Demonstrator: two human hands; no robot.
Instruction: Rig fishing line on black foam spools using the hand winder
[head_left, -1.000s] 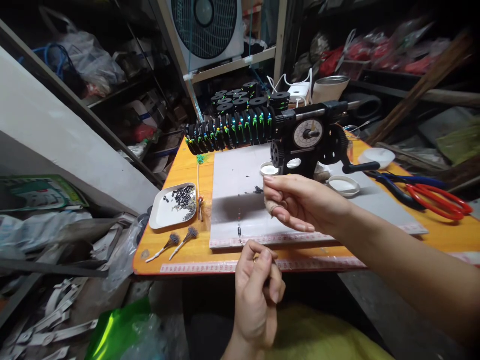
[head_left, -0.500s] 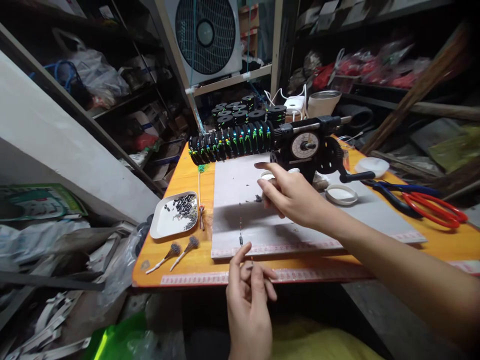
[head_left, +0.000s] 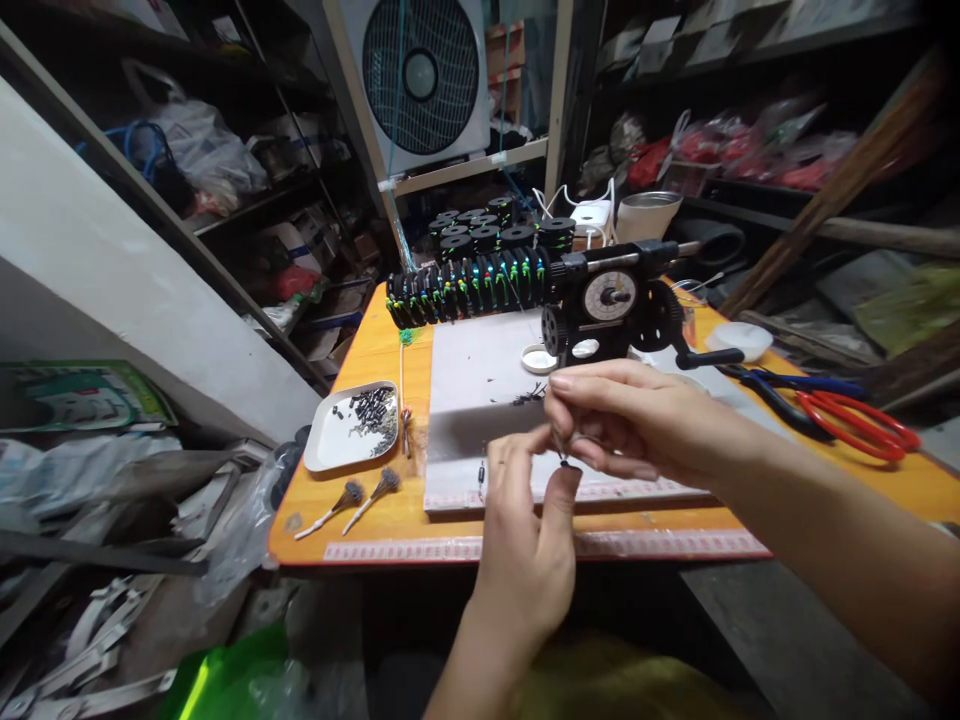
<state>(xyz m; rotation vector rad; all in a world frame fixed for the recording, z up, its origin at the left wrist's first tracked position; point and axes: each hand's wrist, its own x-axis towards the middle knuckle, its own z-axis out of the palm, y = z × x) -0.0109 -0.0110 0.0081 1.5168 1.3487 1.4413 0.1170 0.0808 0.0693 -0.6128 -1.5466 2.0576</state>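
My left hand (head_left: 529,520) is closed in a pinch, with a small dark piece (head_left: 568,465) at the tip of its thumb. Close against it is my right hand (head_left: 626,420), thumb and fingers pressed together; what they hold is too small to make out. Both hands hang over the front of a pale board (head_left: 457,390). On the board's left part lies a small black cylinder on a thin wire (head_left: 481,475). Small dark bits (head_left: 531,394) are scattered behind my hands. Beyond them stands a hand-cranked winder (head_left: 611,300) carrying a row of black spools (head_left: 469,287) with green line.
A white tray (head_left: 319,440) with small black pieces stands left, near two sticks with dark bristly heads (head_left: 386,481). Red-handled scissors (head_left: 862,425) and a blue-handled tool (head_left: 795,385) lie right. More spools (head_left: 484,232) stack at the back, below a fan (head_left: 421,75).
My left hand has risen and moved right over the board. The right hand has come down and nearer, and the two now meet. The view has shifted slightly.
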